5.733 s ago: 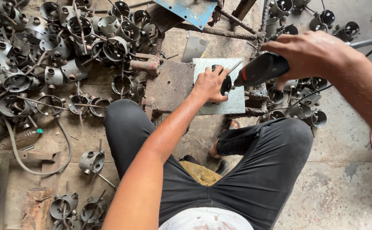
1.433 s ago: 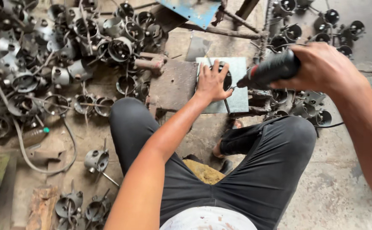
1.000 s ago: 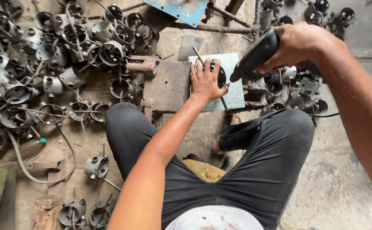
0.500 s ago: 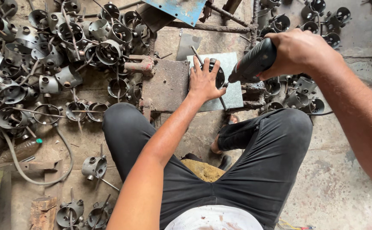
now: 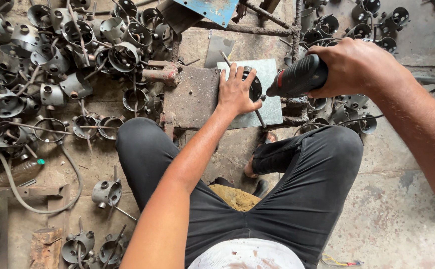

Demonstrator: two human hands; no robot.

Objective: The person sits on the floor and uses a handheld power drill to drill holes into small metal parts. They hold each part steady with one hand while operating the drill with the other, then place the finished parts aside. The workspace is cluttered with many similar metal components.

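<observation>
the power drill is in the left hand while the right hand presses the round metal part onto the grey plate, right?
Not quite: the hands are swapped. In the head view the right hand grips the power drill, and the left hand presses the round metal part onto the grey plate.

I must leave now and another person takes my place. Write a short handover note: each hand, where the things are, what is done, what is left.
Left hand: flat, fingers spread, pressing a round metal part on the grey steel plate.
Right hand: gripping the dark power drill, nose aimed at that part.
Many similar metal parts lie heaped on the floor at left, more at upper right.
Done: part is placed and held. Whether it is drilled cannot be seen.
Left: the heaps look unsorted, so likely many parts remain.
</observation>
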